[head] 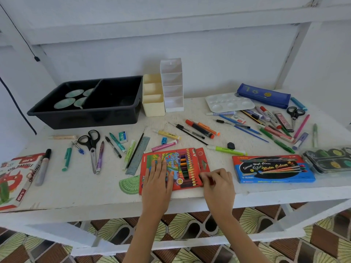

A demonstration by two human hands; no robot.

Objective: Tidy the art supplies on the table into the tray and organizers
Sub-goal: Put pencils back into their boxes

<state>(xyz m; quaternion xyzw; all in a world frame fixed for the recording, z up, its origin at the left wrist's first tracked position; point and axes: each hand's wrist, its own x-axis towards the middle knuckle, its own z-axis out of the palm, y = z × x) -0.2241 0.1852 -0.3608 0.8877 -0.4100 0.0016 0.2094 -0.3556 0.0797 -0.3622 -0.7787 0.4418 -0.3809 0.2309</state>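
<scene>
Pressing down flat, the left hand (157, 179) lies with straight fingers on the red colour pencil box (187, 165), and its grip is wide, holding nothing. The right hand (220, 184) is at the box's right end, fingers (206, 176) curled in a narrow grip that pinches the edge just under the open flap; motion blur hides exactly how they close. The box lies flat at the near edge of the white desk (85, 188), its row of pencils showing through the window.

A green protractor (129, 186) peeks out from under the box's left side, and a grey ruler (137, 155) lies tilted just beside it. To the right, apart from the box, sits a blue water colour box (273, 170), with a clear paint set case (330, 160) just beyond. Far left, an oil pastels box (15, 177) hangs at the desk's edge.

At the back stands the black tray (85, 118), two compartments, pale green discs in the left one. Touching its right side are a cream organizer (153, 109) and a white organizer (173, 105), both upright. Black-handled scissors (91, 143), pens and markers lie scattered between. A white palette (229, 102) and a blue pencil case (264, 94) rest at back right.
</scene>
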